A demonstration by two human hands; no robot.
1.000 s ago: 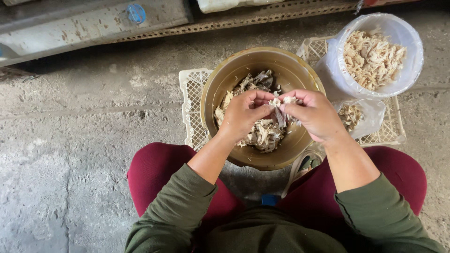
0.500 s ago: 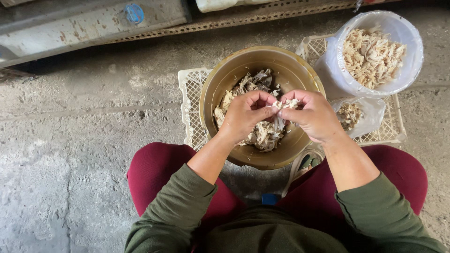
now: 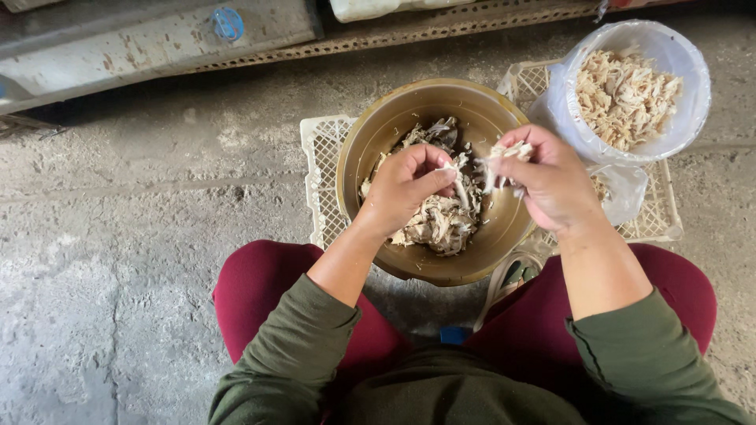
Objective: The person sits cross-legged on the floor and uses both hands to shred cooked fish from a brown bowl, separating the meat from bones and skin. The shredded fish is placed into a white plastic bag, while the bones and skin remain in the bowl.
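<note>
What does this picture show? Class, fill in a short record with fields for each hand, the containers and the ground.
left hand: pinches a strip of shredded meat
right hand: grips a pale meat piece
brass bowl: holds unsorted meat scraps
bag-lined tub: holds pulled shreds
white crate: under the bowl
ground: rough concrete floor

Brass-coloured bowl (image 3: 370,157) of meat scraps on white plastic crate (image 3: 319,169). Left hand (image 3: 405,189) and right hand (image 3: 551,185) each pinch a pale meat shred (image 3: 504,153) above it. Bag-lined bucket (image 3: 693,102) of shredded meat at crate's right far corner.
</note>
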